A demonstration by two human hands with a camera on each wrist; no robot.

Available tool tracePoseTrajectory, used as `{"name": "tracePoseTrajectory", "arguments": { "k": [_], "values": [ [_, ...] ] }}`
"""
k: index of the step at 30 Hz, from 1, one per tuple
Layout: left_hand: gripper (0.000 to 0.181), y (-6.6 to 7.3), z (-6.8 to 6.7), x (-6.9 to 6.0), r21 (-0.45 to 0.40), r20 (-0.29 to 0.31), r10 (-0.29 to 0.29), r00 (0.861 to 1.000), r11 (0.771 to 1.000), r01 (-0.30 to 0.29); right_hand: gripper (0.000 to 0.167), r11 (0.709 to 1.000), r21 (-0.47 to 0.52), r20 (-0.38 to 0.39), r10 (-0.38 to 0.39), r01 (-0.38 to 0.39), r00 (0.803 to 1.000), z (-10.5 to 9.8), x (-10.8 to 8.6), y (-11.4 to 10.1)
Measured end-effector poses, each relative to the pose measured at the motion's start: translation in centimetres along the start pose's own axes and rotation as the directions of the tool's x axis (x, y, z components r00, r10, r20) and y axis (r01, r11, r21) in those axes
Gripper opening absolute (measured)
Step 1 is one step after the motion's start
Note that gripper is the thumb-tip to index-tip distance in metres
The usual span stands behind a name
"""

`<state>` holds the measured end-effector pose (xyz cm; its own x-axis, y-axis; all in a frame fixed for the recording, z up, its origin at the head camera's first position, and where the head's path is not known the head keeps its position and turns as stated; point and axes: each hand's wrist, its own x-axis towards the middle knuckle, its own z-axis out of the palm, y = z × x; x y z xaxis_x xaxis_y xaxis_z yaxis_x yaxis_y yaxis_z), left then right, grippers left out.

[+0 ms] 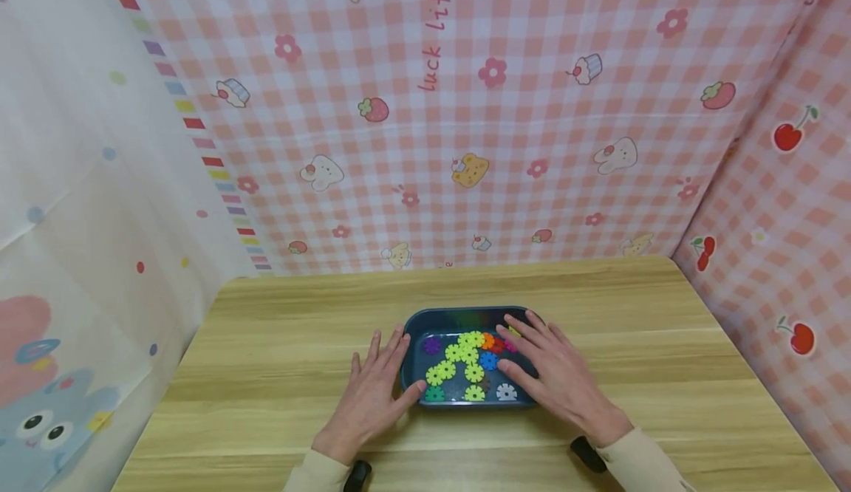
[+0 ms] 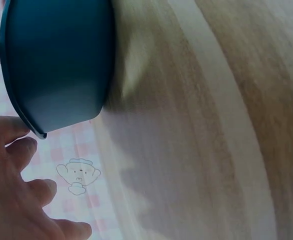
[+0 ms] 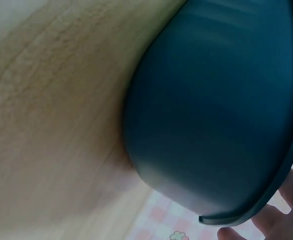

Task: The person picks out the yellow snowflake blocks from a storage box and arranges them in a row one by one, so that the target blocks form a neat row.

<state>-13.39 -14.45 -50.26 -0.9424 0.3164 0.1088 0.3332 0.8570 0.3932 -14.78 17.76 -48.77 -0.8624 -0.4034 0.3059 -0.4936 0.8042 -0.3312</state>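
A dark blue tray (image 1: 465, 405) stands on the table. My left hand (image 1: 372, 396) rests at its left end, fingers spread and fairly straight, fingertips touching the rim. Across the right end lies my right hand (image 1: 561, 377), fingers extended over the rim and hiding part of the inside. Inside are snowflake-shaped plastic discs: a run of yellow-green discs (image 1: 455, 352) that look joined, a purple disc (image 1: 433, 345), a blue disc (image 1: 488, 360), a white disc (image 1: 507, 391) and a green disc (image 1: 435, 394). Both wrist views show the tray's outer wall (image 2: 61, 65) beside the fingers.
The wood-grain table (image 1: 279, 344) extends around the tray. A pink checked cloth (image 1: 425, 137) hangs behind it. A white patterned cloth (image 1: 100, 182) hangs on the left, and another cloth (image 1: 764, 204) with cherries on the right.
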Motion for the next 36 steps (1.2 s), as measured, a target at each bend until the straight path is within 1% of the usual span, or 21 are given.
{"name": "tracePoseTrajectory", "arguments": {
  "k": [4, 8, 13, 17, 24, 27, 30, 36],
  "values": [
    [0.081, -0.1, 0.2, 0.0, 0.005, 0.009, 0.0, 1.0, 1.0, 0.0, 0.059, 1.0, 0.007, 0.002, -0.026, 0.026, 1.0, 0.2, 0.3, -0.2],
    [0.08, -0.2, 0.2, 0.0, 0.002, 0.009, 0.002, 1.0, 1.0, -0.002, 0.059, 0.998, 0.05, 0.023, -0.038, 0.037, 0.999, 0.4, 0.7, -0.5],
    [0.08, -0.2, 0.3, 0.0, -0.005, 0.016, -0.003, 1.0, 1.0, 0.004, 0.058, 0.991, 0.133, 0.078, -0.013, 0.002, 0.997, 0.6, 1.2, -1.0],
    [0.08, -0.2, 0.2, 0.0, -0.014, 0.025, -0.013, 1.0, 1.0, 0.014, 0.056, 0.985, 0.171, 0.123, 0.003, -0.024, 0.992, 0.7, 1.7, -1.1],
    [0.08, -0.2, 0.3, 0.0, -0.024, 0.025, -0.017, 1.0, 1.0, 0.017, 0.051, 0.977, 0.211, 0.173, -0.016, -0.021, 0.985, 0.9, 2.6, -1.0],
    [0.079, -0.2, 0.3, 0.0, -0.029, 0.025, -0.021, 0.999, 0.999, 0.022, 0.048, 0.97, 0.244, 0.204, -0.039, -0.012, 0.978, 0.9, 2.9, -0.8],
    [0.079, -0.3, 0.4, 0.0, -0.036, 0.026, -0.026, 0.999, 0.999, 0.026, 0.047, 0.961, 0.276, 0.233, -0.083, 0.016, 0.969, 0.9, 3.3, -0.6],
    [0.08, -0.2, 0.3, 0.0, -0.041, 0.029, -0.025, 0.999, 0.999, 0.026, 0.042, 0.941, 0.332, 0.298, -0.167, 0.062, 0.94, 0.9, 4.0, -0.3]
  ]
}}
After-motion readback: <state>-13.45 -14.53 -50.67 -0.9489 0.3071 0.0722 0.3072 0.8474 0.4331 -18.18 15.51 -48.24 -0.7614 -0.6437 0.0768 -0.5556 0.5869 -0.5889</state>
